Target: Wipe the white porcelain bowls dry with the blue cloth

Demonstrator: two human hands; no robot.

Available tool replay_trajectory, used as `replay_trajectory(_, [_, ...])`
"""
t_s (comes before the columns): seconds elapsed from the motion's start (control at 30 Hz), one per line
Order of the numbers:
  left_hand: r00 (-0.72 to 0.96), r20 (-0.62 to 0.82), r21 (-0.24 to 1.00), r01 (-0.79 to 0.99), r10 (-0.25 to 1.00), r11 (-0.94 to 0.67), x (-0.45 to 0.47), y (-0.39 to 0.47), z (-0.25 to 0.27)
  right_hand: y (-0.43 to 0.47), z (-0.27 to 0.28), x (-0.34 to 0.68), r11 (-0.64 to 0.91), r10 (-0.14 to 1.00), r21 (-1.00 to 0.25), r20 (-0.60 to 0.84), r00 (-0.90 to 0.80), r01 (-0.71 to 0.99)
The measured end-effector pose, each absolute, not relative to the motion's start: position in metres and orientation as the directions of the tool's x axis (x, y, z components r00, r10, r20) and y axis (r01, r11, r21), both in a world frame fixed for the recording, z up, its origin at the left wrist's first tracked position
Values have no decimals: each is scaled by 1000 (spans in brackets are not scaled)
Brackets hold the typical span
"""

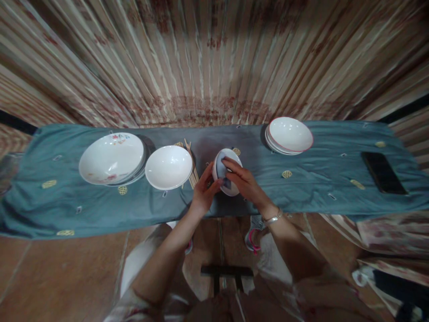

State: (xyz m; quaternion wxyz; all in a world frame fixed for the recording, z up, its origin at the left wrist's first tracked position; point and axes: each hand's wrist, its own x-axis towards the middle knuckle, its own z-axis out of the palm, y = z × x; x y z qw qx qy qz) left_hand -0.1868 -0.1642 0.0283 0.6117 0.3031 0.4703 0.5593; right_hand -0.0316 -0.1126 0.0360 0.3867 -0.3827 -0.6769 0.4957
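Observation:
In the middle of the narrow table, a small white bowl (pixel 230 189) is tilted between my two hands. My left hand (pixel 203 191) grips the bowl's left side, fingers behind it and thumb toward the front. A grey-blue cloth (pixel 220 167) lies over the bowl's left rim and partly inside it. My right hand (pixel 244 180) presses the cloth against the bowl with its fingers. Just left of my left hand, several wooden chopsticks (pixel 193 178) lie in a loose bunch, partly hidden. Beside them stand white bowls (pixel 169 167), one nested in another.
Large floral-patterned dishes (pixel 112 158) are stacked at the left. Red-rimmed bowls (pixel 291 135) form a stack at the back right. A black phone (pixel 384 172) lies near the right end of the teal tablecloth (pixel 321 188). A pleated curtain (pixel 214 67) hangs behind the table.

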Motion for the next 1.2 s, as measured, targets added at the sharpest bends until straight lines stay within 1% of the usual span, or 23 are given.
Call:
replay_trajectory(0.13, [-66,-237,893,-408,969,190,-187,-165,28,-110,32,-31,279,902,-930,170,-396,238])
replay_trajectory(0.3, [-78,-234,897,-402,969,184,-187,-165,30,-106,27,-30,388,891,-829,227,-392,402])
replay_trajectory(0.4, [-75,-235,900,-394,969,188,-186,-166,31,-105,24,-30,421,893,-741,238,-382,523])
replay_trajectory(0.5, [-67,-236,900,-392,970,191,-186,-166,31,-107,23,-32,434,896,-623,229,-379,650])
replay_trajectory(0.6, [-74,-234,904,-384,969,188,-186,-166,30,-110,25,-32,447,894,-511,222,-389,734])
replay_trajectory(0.77, [-83,-237,906,-379,968,189,-186,-164,28,-113,35,-31,461,887,-355,213,-410,814])
replay_trajectory(0.93, [-76,-230,910,-371,970,187,-186,-164,27,-115,48,-30,473,880,-215,143,-452,854])
replay_trajectory(1.03, [-70,-232,908,-372,970,190,-186,-164,29,-115,49,-28,480,877,-168,110,-467,861])
replay_trajectory(1.13, [-66,-237,904,-380,969,195,-187,-164,30,-116,47,-25,501,866,-148,91,-492,853])
replay_trajectory(1.2, [-67,-237,905,-378,969,196,-187,-164,30,-117,48,-24,511,859,-134,50,-509,849])
